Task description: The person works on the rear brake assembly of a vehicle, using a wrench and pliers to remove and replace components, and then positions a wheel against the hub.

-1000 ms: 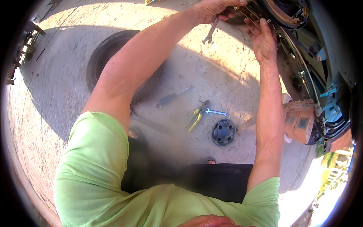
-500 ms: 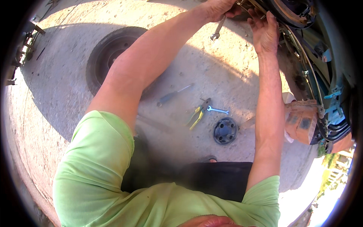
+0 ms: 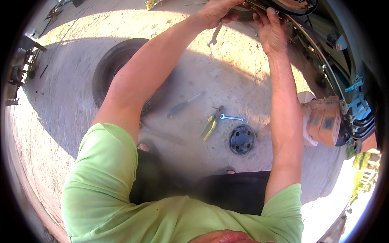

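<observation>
At the top, my left hand (image 3: 221,13) is closed around an open-ended wrench (image 3: 214,35), whose jaw end points down and left out of the fist. The wrench's other end is hidden. Beside it my right hand (image 3: 273,34) is raised, palm in view, thumb and fingers apart. Its fingertips reach the underside of a round, dark, rusty-edged wheel brake assembly (image 3: 298,6) on the vehicle. Whether they press on a part there cannot be made out. The assembly is cut off by the picture's top edge.
On the concrete lie a screwdriver (image 3: 184,106), yellow-handled pliers (image 3: 212,124), a second wrench (image 3: 232,118) and a round dark drum with holes (image 3: 242,139). A tyre (image 3: 106,77) lies left, partly behind my left arm. Bricks (image 3: 324,121) stand under the vehicle's body (image 3: 358,69) at right.
Both hands and the brake assembly sit further left and slightly higher in the picture as the view shifts. The wrench in my left hand stays gripped. A yellow object appears at the top edge.
</observation>
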`<state>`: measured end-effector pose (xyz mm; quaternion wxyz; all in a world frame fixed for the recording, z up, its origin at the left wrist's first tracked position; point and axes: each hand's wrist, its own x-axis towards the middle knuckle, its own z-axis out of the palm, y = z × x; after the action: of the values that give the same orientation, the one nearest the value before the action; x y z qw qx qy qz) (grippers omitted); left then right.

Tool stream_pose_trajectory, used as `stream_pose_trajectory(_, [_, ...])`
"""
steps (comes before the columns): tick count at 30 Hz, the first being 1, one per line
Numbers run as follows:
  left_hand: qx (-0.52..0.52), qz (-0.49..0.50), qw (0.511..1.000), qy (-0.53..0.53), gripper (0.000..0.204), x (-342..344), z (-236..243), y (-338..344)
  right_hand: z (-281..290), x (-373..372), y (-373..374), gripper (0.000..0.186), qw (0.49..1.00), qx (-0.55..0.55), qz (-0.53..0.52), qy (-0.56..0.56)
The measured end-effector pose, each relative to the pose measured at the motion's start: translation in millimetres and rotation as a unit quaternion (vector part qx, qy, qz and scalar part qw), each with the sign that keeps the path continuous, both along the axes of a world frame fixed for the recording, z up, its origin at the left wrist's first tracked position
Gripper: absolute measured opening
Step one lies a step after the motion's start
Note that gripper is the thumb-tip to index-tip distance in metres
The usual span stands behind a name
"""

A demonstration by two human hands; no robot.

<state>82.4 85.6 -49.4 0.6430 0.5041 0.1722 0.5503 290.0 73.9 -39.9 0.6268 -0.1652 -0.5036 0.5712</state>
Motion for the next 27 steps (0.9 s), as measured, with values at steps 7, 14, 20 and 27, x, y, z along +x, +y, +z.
stream_pose_trajectory(7, [0.098, 0.024, 0.99, 0.101, 0.051, -7.3, -4.6, 21.3, -1.7, -26.0, -6.0, 0.036, 0.995, 0.038, -0.095, 0.022])
stream_pose_trajectory(14, [0.047, -0.033, 0.998, 0.014, 0.036, -32.9, -24.4, 46.5, -16.5, -41.7, 4.7, 0.036, 0.988, 0.054, -0.147, 0.001])
stream_pose_trajectory(20, [-0.055, 0.011, 0.996, 0.064, 0.045, -35.2, -24.3, 48.2, 7.2, -40.3, -11.9, 0.032, 0.994, -0.022, -0.11, 0.013])
stream_pose_trajectory(27, [-0.065, 0.009, 0.996, 0.062, 0.05, -44.5, -11.3, 35.9, 1.2, -47.7, -15.2, 0.042, 0.98, 0.055, -0.193, 0.009])
